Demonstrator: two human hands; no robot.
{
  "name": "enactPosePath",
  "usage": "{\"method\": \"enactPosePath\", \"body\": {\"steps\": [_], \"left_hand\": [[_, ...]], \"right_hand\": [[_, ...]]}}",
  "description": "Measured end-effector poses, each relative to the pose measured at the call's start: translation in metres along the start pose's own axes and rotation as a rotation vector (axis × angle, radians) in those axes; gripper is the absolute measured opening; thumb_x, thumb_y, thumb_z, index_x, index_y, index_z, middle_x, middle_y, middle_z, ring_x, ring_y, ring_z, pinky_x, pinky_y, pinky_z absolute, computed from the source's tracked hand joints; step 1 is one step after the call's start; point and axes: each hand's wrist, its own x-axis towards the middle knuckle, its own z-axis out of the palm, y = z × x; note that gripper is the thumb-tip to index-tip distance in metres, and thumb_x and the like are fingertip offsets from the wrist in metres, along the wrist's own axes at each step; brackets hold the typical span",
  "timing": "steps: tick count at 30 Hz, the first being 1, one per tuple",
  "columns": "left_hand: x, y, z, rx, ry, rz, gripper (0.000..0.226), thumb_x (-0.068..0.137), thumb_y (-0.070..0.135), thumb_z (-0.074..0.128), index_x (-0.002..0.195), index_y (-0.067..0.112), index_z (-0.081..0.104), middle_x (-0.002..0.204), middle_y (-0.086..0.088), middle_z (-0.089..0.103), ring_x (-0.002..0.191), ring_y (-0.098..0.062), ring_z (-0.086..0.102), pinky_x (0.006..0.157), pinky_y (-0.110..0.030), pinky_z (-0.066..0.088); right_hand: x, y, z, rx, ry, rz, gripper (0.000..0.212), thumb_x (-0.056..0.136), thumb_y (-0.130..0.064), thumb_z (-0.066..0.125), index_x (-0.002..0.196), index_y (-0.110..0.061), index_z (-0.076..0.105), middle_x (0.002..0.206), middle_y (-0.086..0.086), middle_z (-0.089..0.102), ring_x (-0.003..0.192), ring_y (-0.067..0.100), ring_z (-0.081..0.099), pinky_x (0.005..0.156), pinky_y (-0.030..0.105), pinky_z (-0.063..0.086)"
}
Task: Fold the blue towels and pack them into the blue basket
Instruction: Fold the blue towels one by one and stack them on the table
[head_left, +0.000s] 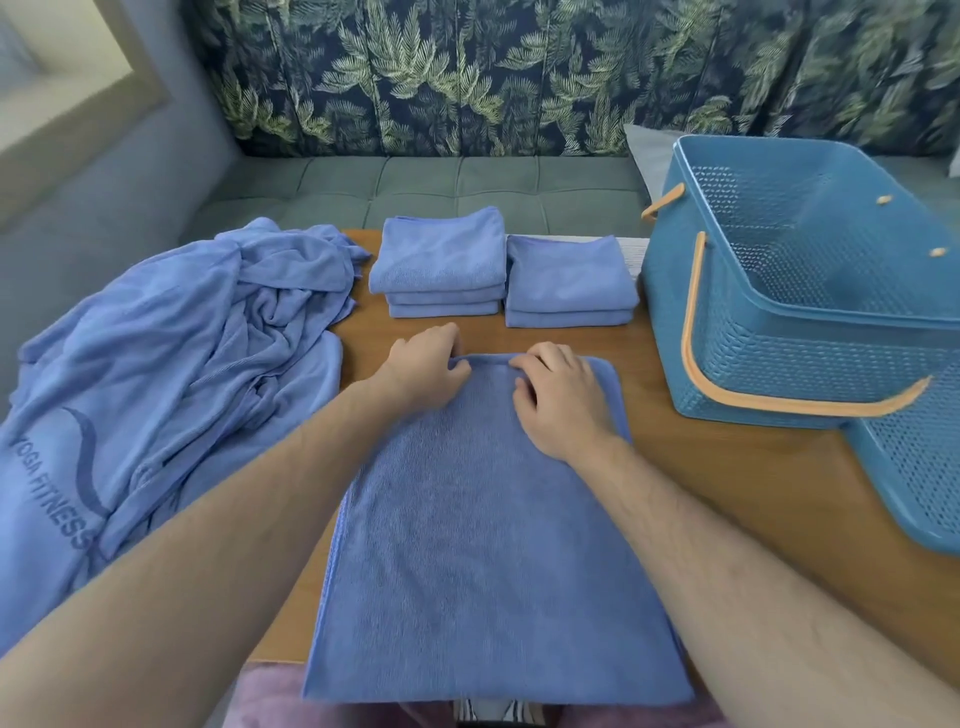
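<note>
A blue towel lies folded lengthwise on the wooden table, running from the near edge to the middle. My left hand pinches its far edge near the left corner. My right hand grips the same edge a little to the right, fingers curled over the hem. Behind the hands stand two stacks of folded blue towels, the left stack and the right stack. The blue basket with orange handles stands at the right, tilted, with nothing visible inside.
A heap of unfolded blue towels, one printed "YOGA FITNESS", covers the table's left side. A grey-green sofa seat and leaf-patterned backrest lie behind the table. A second blue basket part sits under the basket at the right edge.
</note>
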Motion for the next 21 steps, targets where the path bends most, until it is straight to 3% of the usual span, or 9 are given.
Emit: {"method": "enactPosePath", "body": {"steps": [3,6,8,11,14,21], "left_hand": [[0.002,-0.006,-0.008,0.081,0.011,0.105,0.016,0.098,0.035,0.049,0.098,0.019,0.044,0.074,0.010,0.052,0.074,-0.021,0.052,0.078,-0.035,0.034],[0.005,-0.014,-0.018,0.043,-0.005,0.152,0.023,0.096,0.035,0.058,0.103,0.020,0.043,0.082,0.010,0.052,0.071,-0.020,0.051,0.063,-0.033,0.034],[0.005,-0.025,-0.016,0.107,0.148,0.141,0.026,0.092,0.034,0.064,0.105,0.018,0.048,0.099,0.000,0.053,0.081,-0.026,0.053,0.069,-0.036,0.039],[-0.008,-0.040,-0.003,0.136,0.397,0.094,0.022,0.090,0.034,0.065,0.099,0.017,0.056,0.105,-0.004,0.049,0.094,-0.027,0.046,0.079,-0.041,0.037],[-0.026,-0.052,0.014,0.107,0.317,0.237,0.019,0.094,0.041,0.056,0.097,0.023,0.060,0.102,0.006,0.052,0.096,-0.022,0.050,0.077,-0.039,0.038],[-0.035,-0.067,0.019,-0.039,0.354,0.210,0.023,0.089,0.047,0.054,0.095,0.026,0.061,0.097,0.014,0.052,0.093,-0.012,0.050,0.078,-0.034,0.036]], "right_hand": [[0.000,0.002,0.001,-0.004,0.004,0.006,0.027,0.093,-0.025,0.053,0.114,-0.016,0.068,0.105,-0.002,0.058,0.103,0.021,0.053,0.092,0.039,0.045],[0.000,0.003,0.002,-0.012,0.014,0.008,0.027,0.092,-0.026,0.054,0.113,-0.017,0.068,0.106,-0.003,0.058,0.104,0.021,0.053,0.092,0.038,0.044],[0.000,0.003,0.003,-0.016,0.025,0.013,0.026,0.092,-0.026,0.054,0.112,-0.017,0.068,0.105,-0.003,0.058,0.103,0.022,0.053,0.092,0.038,0.044],[0.000,0.003,0.003,-0.044,0.014,0.026,0.030,0.092,-0.029,0.051,0.113,-0.017,0.067,0.106,-0.002,0.058,0.104,0.022,0.053,0.094,0.039,0.044],[0.001,0.002,0.002,-0.092,-0.009,0.028,0.034,0.091,-0.032,0.047,0.114,-0.018,0.067,0.107,-0.002,0.057,0.104,0.022,0.053,0.094,0.040,0.043],[0.009,0.028,-0.018,-0.267,-0.102,0.021,0.033,0.087,-0.052,0.046,0.102,-0.027,0.060,0.100,-0.005,0.055,0.098,0.021,0.052,0.087,0.040,0.035]]}}
